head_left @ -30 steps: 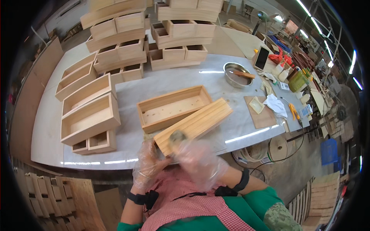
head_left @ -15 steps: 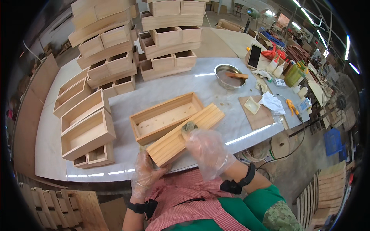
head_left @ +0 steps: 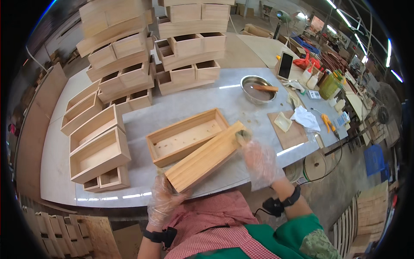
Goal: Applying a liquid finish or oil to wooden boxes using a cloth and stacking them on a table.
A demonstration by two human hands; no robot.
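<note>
Long honey-toned wooden box: slants across the front of the smooth grey tabletop, a flat face upward, its lower-left end close to the front edge.
Left hand in a clear plastic glove: grips that lower-left end.
Right hand in a matching clear glove: closed around a small dark, wadded pad, which sits at the long box's far right end.
Shallow open wooden box with a darker rim: lies just behind, mouth up, partly covered by the long box; whether the two touch is hard to tell from above.
Round shiny steel bowl: stands well apart, behind and to the right, with a flat reddish-brown wooden stick across its rim.
Crumpled white cloth: lies on the right, partly over a thin brown board.
Pad risk: this close to the end, it could run off the corner; too much outward pressure would cause that, perhaps leaving an uneven edge.
Grip risk: the long box could twist or slide, since one hand steadies it at one end and the glove film may be slick.
Contact risk: a push backward could scuff the face against the darker rim.
</note>
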